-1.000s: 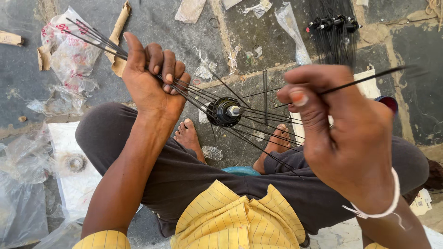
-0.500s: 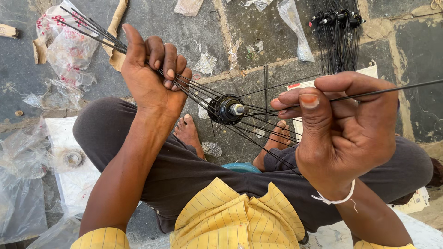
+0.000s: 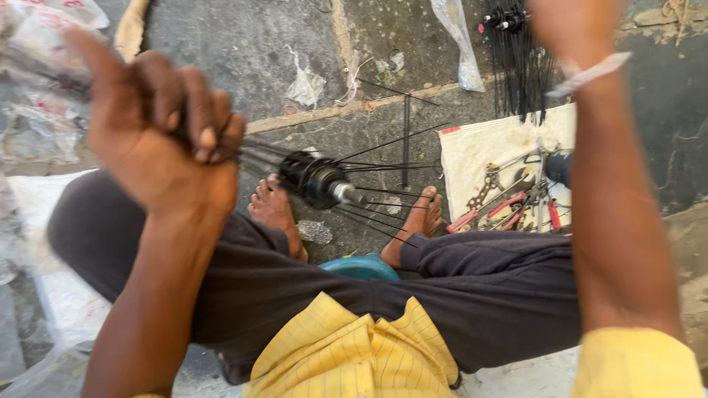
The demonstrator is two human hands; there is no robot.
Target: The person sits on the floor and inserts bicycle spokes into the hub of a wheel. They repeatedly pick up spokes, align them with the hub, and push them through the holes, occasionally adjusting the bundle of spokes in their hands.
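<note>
Step now: looks like spokes are being put into a wheel hub (image 3: 318, 179); a guess from how things lie.
L hand (image 3: 158, 136): up high, fingers curled tight round a bunch of thin black spokes (image 3: 259, 156) that run into the hub.
R hand (image 3: 571, 29): reaching far up, mostly cut off at the top edge. Can't tell if it grips anything. White band (image 3: 586, 74) on the wrist.
Hub spot: just to the right of the L fist, above the bare feet (image 3: 274, 210). More spokes (image 3: 383, 166) fan out of it to the right.
Where R hand goes: near the bundle of loose black spokes (image 3: 520, 63) on the stone floor (image 3: 243, 51).
Next move needs: one spoke picked out alone, then its tip lined up w/ a small hole in the hub; hub must be kept steady.
Nearby: white sack (image 3: 487, 151) w/ red-handled tools (image 3: 509, 206), well apart from the L hand.
Lap: dark trousers (image 3: 457, 295), yellow shirt (image 3: 346, 354).
</note>
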